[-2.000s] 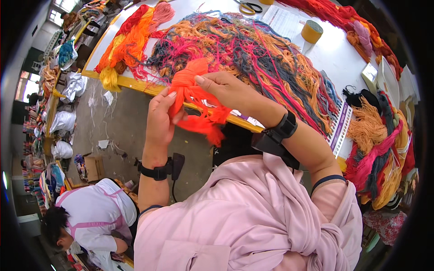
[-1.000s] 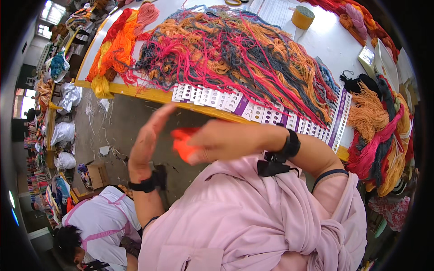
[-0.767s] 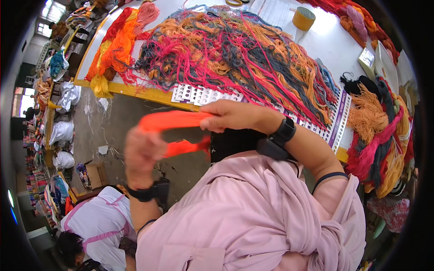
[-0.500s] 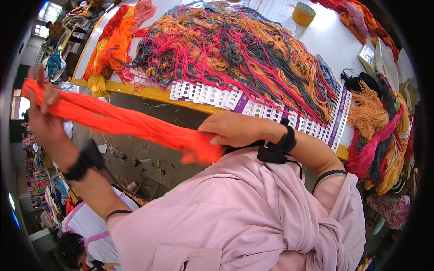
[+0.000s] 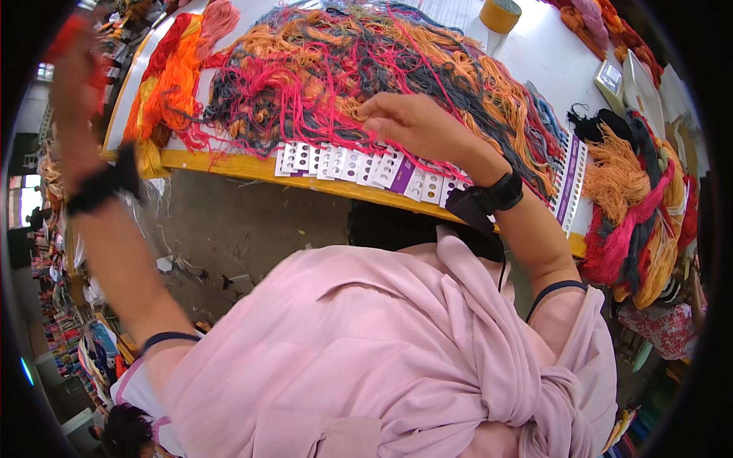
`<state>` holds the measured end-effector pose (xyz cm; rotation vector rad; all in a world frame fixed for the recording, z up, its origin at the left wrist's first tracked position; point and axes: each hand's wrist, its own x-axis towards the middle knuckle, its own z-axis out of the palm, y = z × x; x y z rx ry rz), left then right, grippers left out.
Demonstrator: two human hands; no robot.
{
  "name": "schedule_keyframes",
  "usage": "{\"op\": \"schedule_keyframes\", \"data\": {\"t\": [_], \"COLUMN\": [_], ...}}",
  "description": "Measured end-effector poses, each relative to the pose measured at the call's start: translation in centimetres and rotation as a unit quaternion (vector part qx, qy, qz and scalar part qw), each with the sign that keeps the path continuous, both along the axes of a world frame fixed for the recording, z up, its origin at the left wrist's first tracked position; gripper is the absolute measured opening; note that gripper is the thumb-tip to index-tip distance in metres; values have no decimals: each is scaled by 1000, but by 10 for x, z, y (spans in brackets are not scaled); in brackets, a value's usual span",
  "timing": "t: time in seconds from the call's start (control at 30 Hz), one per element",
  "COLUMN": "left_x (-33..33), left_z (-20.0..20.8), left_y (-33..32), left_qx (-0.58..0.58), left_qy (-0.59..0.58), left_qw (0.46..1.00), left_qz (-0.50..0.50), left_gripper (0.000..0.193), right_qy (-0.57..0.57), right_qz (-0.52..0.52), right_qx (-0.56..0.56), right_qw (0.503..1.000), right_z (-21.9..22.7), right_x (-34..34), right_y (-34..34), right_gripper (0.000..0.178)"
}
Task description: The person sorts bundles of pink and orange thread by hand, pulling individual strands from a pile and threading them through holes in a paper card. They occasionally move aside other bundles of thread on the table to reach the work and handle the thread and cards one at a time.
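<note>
My left hand (image 5: 72,107) is raised at the far upper left, smeared by motion. A bright orange-red yarn skein (image 5: 67,37) shows at its fingers, mostly cut off by the picture's dark rim. Over the front of a big tangled heap of pink, grey and orange yarn (image 5: 305,84) hovers my right hand (image 5: 416,126). Its fingers are loosely bent, thumb apart from them, and no skein shows in it. Whether the fingertips touch the pink strands I cannot tell. Each wrist wears a black strap.
White-and-purple cards with rows of round holes (image 5: 343,162) line the table's yellow edge (image 5: 305,182). Red and orange skeins (image 5: 172,95) lie left. More skeins (image 5: 634,206) hang over the right side. A yellow roll (image 5: 500,15) stands behind. Another person (image 5: 130,427) is low at left.
The orange-red skein, stretched between both hands before, has swung up and left with my left hand. My right hand let go of its end and moved up over the yarn heap.
</note>
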<state>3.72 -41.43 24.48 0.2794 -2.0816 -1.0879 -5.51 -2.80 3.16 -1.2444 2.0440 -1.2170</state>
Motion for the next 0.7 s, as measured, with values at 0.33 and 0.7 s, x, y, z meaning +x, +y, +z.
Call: {"op": "schedule_keyframes", "data": {"t": [0.33, 0.7], "left_x": [64, 83], "left_z": [-260, -276], "left_y": [59, 68], "left_qx": [189, 138], "left_qy": [-296, -391], "left_qw": [936, 910], "left_qz": [-39, -23], "left_gripper": [24, 20], "right_qy": [26, 106], "right_qz": [114, 32], "right_qx": [6, -135], "right_qw": [993, 985], "right_z": [-40, -74], "right_x": [15, 50], "right_y": [-101, -138], "right_gripper": [10, 23]}}
